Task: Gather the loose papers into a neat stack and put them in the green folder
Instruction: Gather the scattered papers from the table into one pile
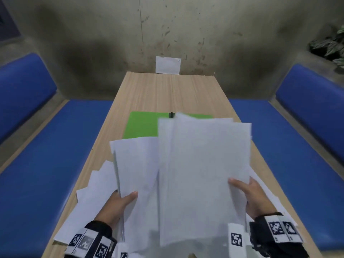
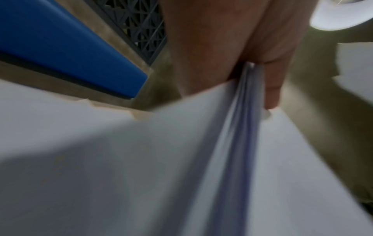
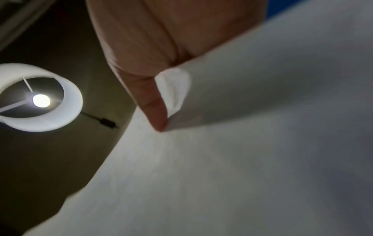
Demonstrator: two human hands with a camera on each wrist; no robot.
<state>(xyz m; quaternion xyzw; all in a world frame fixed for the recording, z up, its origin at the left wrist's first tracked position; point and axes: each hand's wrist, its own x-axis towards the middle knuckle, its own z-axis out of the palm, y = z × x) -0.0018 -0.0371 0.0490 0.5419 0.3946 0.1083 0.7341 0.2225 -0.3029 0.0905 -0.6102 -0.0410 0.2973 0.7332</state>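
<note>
Papers (image 1: 202, 164) gripped between both hands, folder (image 1: 141, 125) beyond.

No legible text; papers (image 1: 202, 164) apparently blank.

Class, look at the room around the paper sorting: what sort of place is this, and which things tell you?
Probably a booth-style seating nook: blue padded benches flank a narrow wooden table set against a stained wall.

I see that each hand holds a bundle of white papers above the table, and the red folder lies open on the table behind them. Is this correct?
Not quite: the folder is green, not red, as the head view shows. The rest stands: the left hand and the right hand each hold a bundle of white papers above the table.
</note>
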